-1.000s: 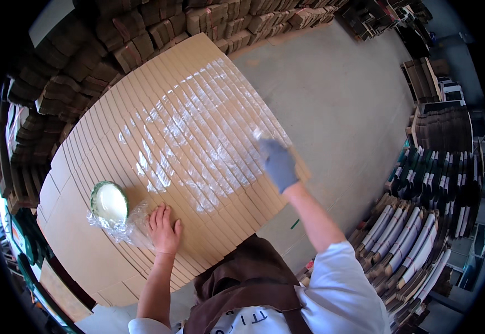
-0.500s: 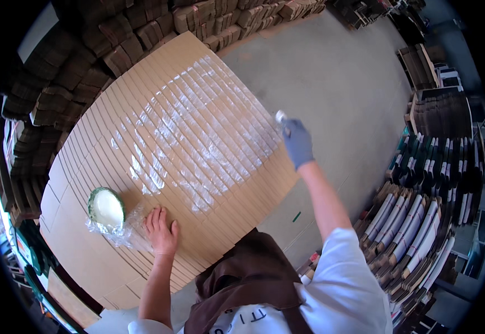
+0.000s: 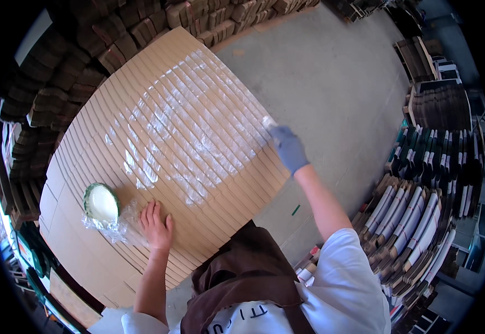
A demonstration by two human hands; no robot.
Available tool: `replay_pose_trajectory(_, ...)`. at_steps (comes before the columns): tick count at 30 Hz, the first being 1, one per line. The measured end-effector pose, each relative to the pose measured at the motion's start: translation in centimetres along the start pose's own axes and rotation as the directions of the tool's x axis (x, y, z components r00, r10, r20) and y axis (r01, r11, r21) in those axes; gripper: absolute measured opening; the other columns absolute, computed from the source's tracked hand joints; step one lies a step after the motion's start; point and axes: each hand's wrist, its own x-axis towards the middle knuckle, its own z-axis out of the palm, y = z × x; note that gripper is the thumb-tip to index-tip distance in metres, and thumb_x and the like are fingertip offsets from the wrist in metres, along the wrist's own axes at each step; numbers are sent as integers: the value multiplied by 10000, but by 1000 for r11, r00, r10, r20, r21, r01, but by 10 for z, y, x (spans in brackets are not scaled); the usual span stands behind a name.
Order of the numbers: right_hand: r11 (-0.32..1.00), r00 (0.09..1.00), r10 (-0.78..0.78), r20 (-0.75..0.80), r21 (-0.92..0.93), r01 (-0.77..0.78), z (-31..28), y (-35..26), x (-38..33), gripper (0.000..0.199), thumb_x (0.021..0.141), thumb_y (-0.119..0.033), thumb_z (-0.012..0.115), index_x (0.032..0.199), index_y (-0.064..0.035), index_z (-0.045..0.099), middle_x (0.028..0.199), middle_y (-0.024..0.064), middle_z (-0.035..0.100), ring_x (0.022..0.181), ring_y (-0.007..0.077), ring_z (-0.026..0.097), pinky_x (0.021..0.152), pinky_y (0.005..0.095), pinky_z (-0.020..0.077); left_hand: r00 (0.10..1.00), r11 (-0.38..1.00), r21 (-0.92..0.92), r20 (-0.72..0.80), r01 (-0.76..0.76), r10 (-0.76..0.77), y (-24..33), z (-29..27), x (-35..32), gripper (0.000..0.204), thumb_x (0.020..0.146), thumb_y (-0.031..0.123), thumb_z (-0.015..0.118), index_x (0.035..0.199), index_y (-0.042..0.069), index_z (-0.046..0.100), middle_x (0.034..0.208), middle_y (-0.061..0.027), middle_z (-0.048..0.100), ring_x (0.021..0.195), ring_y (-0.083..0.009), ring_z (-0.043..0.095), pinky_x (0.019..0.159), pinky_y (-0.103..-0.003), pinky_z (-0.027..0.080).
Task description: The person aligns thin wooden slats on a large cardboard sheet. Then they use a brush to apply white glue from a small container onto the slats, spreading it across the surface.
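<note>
Overlapping strips of brown cardboard [image 3: 214,220] lie spread in front of me, with shiny white glue-like smears [image 3: 181,117] across their middle. My right hand [image 3: 290,149], in a grey-blue glove, is closed around a brush [image 3: 268,121] at the right edge of the strips. Only the brush's white end shows; the glove hides its handle. My bare left hand [image 3: 157,227] lies flat on the cardboard with its fingers spread. Just left of it is a green-rimmed bowl [image 3: 101,204] of white paste, with crumpled clear plastic film [image 3: 125,227] beneath and beside it.
Stacks of bundled brown cardboard [image 3: 137,25] line the far left side. To the right, bundles of white-edged sheets [image 3: 401,222] and dark-green pieces [image 3: 431,150] stand in rows. Grey floor [image 3: 320,83] shows beyond the cardboard, with a small green strip [image 3: 295,210] on it.
My right hand has moved slightly left with the brush, whose white end is now over the strips' right edge. My left hand stays flat on the cardboard. The whole view has shifted a little.
</note>
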Motion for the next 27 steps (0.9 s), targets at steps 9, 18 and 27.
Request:
replay_pose_trajectory(9,998,995,62,-79,21,-60,-8,-1,40,330,902,-70,521,1199,-155,636,1181,132,617,1017,358,629,873,436,524,1000,1000,-1,-14,22,-22,-2,2,1,558,807,247,669,1314,73,517,1404,-93,497,1316,-307,414,1127,-529,263)
replay_pose_trajectory(18,985,998,24,-59,173,-13,-5,-30,20,309,911,-122,530,1205,-152,620,1159,139,628,976,333,653,840,419,526,1000,1000,-7,6,25,-24,2,-2,4,548,845,254,646,1339,73,493,1415,-93,488,1324,-307,405,1134,-524,254)
replay_pose_trajectory(27,921,982,53,184,372,-119,-17,-34,-18,300,980,-179,481,1236,-89,609,1147,158,655,1045,309,633,924,376,496,999,999,-7,14,35,-35,5,-5,2,552,851,254,643,1350,78,484,1429,-77,472,1334,-296,396,1145,-519,240)
